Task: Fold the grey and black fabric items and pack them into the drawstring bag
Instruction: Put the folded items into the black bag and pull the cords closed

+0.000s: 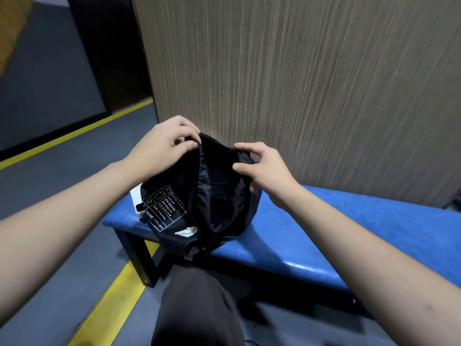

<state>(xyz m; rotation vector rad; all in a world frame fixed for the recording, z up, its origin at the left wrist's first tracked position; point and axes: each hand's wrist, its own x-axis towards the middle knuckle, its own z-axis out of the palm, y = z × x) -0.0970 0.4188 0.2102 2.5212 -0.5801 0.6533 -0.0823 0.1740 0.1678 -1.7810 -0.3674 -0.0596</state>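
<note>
Black drawstring bag [172,216] rim held wide by both hands [169,138].

The drawstring bag [174,216] sits on the bench [324,236] (left end), before the wall panel [299,83].

blue bench [349,236] (padded) bears black bag [174,221].
</note>
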